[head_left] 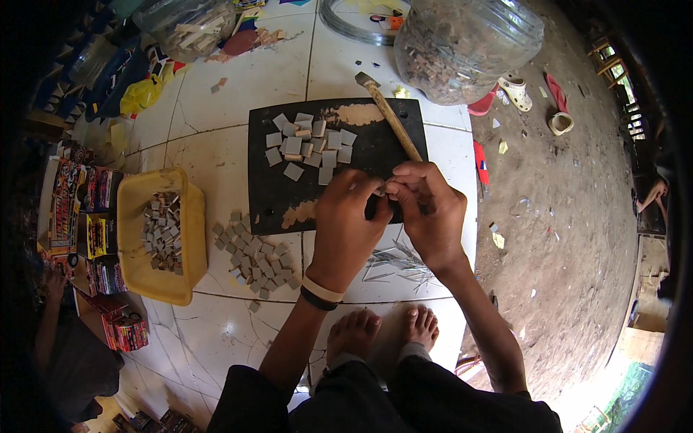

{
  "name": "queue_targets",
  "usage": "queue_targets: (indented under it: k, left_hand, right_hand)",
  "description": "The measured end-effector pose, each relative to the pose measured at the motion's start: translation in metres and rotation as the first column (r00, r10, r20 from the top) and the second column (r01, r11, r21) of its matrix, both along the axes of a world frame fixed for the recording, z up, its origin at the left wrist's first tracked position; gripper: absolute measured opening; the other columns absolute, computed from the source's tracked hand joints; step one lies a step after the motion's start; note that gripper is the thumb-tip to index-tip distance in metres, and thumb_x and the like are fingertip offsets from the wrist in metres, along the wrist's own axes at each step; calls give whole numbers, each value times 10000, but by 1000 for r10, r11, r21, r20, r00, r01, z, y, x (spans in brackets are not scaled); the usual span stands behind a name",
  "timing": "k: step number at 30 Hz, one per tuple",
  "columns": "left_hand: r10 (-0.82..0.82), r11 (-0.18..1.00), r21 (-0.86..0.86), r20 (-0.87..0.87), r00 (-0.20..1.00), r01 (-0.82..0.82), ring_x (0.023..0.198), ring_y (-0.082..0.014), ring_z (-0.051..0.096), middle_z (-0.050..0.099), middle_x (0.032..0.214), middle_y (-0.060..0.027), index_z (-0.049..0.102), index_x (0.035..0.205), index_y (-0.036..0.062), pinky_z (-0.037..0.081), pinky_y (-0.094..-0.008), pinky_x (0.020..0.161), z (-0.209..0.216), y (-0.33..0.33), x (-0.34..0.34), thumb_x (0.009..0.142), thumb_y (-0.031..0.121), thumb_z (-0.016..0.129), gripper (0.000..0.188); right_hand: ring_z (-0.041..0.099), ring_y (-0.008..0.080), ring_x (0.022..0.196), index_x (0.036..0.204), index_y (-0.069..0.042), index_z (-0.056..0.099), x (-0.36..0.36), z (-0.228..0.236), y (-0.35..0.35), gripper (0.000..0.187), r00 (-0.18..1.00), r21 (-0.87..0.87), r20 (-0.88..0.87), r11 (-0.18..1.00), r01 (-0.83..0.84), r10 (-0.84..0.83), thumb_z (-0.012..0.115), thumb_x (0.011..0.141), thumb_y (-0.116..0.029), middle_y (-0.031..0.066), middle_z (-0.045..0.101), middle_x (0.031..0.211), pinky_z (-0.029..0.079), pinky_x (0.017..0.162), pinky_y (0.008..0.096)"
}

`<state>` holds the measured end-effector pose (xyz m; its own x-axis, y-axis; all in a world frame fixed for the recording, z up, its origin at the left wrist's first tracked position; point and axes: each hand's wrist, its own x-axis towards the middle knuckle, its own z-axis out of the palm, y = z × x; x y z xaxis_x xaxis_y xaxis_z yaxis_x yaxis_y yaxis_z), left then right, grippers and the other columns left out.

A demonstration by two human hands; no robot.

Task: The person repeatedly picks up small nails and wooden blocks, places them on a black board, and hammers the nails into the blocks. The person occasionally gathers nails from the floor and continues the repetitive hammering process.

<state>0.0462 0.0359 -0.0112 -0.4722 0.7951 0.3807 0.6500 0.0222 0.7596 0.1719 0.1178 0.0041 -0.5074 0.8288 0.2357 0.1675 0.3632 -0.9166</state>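
My left hand and my right hand meet at the fingertips over the right part of a black board. Both are pinched closed; whatever small thing they hold is too hidden to name. Small grey-faced wooden squares lie loose on the board, just beyond my left hand. A hammer with a wooden handle rests across the board's far right side, its head pointing away and the handle's near end by my right hand. Thin metal pins or wire pieces are scattered on the tiles below my hands.
More squares are heaped on white tiles, left of my left forearm. A yellow tub holds others. Large clear plastic containers and a wire coil stand beyond. Stacked boxes and another person's arm are at left.
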Motion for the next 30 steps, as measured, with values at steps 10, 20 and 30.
queue_targets:
  k: [10,20,30]
  left_hand:
    - [-74,996,-42,-26,997,73,893,-357,657,612,930,-150,738,948,-11,552,-477,803,1,17,-2,775,10,794,183]
    - [-99,993,-61,-14,995,98,907,-359,654,605,935,-155,748,962,-21,552,-474,817,-2,20,-7,784,35,808,197]
    - [-51,994,103,87,995,42,940,-241,730,761,1058,-100,786,1094,18,563,-359,817,2,15,-7,838,5,837,262]
  right_hand:
    - [801,147,934,1163,10,663,-1,8,9,199,998,171,55,985,1,-10,742,989,63,105,800,1008,636,803,266]
    - [812,250,865,1121,-1,667,-5,5,12,171,1000,183,23,983,6,-10,740,975,50,141,790,1000,642,735,337]
    - [805,222,919,1102,3,684,-4,8,13,160,996,316,77,947,-62,39,750,969,62,119,787,1019,646,807,319]
